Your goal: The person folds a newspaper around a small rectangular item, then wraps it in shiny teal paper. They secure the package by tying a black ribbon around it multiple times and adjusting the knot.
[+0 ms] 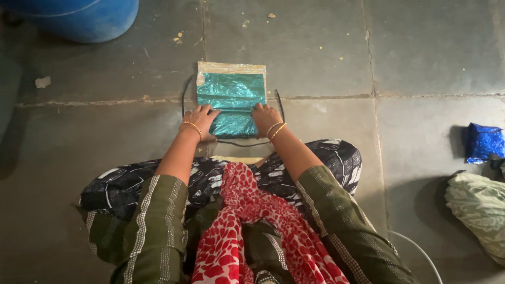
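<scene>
A flat rectangle of card covered with shiny teal foil (231,93) lies on the grey stone floor in front of my crossed legs. A bare cardboard strip shows along its far edge. My left hand (201,119) presses on the foil's near left corner, fingers spread. My right hand (266,117) presses on the near right corner. Gold bangles sit on both wrists. A thin black cord (242,143) loops around the card's sides and near edge.
A blue plastic drum (79,18) stands at the far left. A crumpled piece of blue foil (484,142) and a pale green cloth bundle (478,210) lie at the right. Small scraps dot the floor tiles. A red patterned scarf hangs over my lap.
</scene>
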